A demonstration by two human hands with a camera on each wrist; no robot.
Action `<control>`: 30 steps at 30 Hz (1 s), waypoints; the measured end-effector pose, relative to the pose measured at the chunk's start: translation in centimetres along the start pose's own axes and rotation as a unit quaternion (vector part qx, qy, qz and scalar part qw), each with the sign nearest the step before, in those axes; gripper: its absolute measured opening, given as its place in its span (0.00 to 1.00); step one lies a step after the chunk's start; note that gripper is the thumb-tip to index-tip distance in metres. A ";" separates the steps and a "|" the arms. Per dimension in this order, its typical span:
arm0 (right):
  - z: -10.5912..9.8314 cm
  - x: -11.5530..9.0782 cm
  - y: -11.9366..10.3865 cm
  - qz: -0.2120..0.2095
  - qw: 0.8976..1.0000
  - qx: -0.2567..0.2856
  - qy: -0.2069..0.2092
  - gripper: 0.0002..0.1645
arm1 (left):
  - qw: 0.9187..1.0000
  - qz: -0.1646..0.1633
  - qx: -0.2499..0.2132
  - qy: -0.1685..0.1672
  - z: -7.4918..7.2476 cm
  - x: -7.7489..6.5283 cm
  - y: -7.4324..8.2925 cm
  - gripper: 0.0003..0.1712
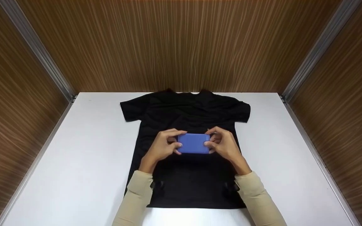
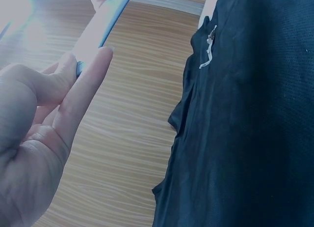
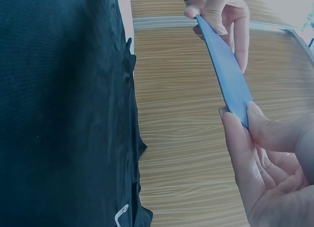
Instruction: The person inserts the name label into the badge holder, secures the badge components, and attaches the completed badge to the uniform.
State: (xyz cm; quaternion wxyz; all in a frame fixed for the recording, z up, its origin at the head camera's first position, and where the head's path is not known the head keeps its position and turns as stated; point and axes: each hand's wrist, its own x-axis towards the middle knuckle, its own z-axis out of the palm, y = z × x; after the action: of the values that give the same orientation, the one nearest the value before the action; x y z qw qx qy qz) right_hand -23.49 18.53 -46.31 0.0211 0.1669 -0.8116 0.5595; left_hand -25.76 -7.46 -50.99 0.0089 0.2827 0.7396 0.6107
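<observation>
Both hands hold up a thin, flat blue rectangle with rounded corners (image 1: 194, 143), shaped like a phone; its exact kind cannot be told. My left hand (image 1: 163, 145) pinches its left end between thumb and fingers. At the opposite end, my right hand (image 1: 223, 143) pinches it the same way. Beneath them a black T-shirt (image 1: 187, 182) lies spread on the white table, collar toward the back wall. Edge-on in the right wrist view, the blue rectangle (image 3: 226, 72) is held above the shirt (image 3: 64, 114), apart from it.
The white table (image 1: 83, 150) is bounded by wood-grain panels at the back (image 1: 181, 44) and on both sides. Metal rails (image 1: 39, 50) run along the panel corners. A small white strip (image 2: 209, 50) shows near the shirt's edge in the left wrist view.
</observation>
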 end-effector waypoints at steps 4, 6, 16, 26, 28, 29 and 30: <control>0.0 0.0 0.2 0.000 1.000 0.004 -0.005 0.17 | 1.000 -0.002 0.004 0.002 0.0 0.0 -0.1 0.28; 0.0 0.1 0.7 0.001 1.000 0.002 -0.006 0.17 | 1.000 -0.004 0.009 0.003 0.0 0.0 -0.1 0.28; 0.0 0.7 3.4 -0.016 1.000 -0.001 -0.007 0.20 | 1.000 0.002 0.014 0.003 0.0 -0.1 0.4 0.27; -0.2 0.7 3.4 -0.037 0.999 0.016 -0.011 0.19 | 0.997 0.024 0.072 0.024 0.0 0.2 0.6 0.27; -0.1 0.6 3.5 -0.039 0.999 0.021 -0.012 0.19 | 0.996 0.024 0.083 0.022 0.1 0.2 0.5 0.29; 0.0 0.6 3.5 -0.039 0.999 0.023 -0.012 0.19 | 0.996 0.025 0.086 0.018 0.2 0.2 0.5 0.30; 0.0 0.6 3.5 -0.040 0.999 0.026 -0.012 0.19 | 0.995 0.026 0.091 0.015 0.2 0.2 0.5 0.31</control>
State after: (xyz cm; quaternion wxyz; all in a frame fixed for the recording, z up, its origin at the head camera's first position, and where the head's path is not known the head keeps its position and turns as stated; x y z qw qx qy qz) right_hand -25.05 19.47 -49.31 0.0292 0.2065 -0.7896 0.5771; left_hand -25.62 -7.14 -50.54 -0.0433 0.2922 0.7845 0.5453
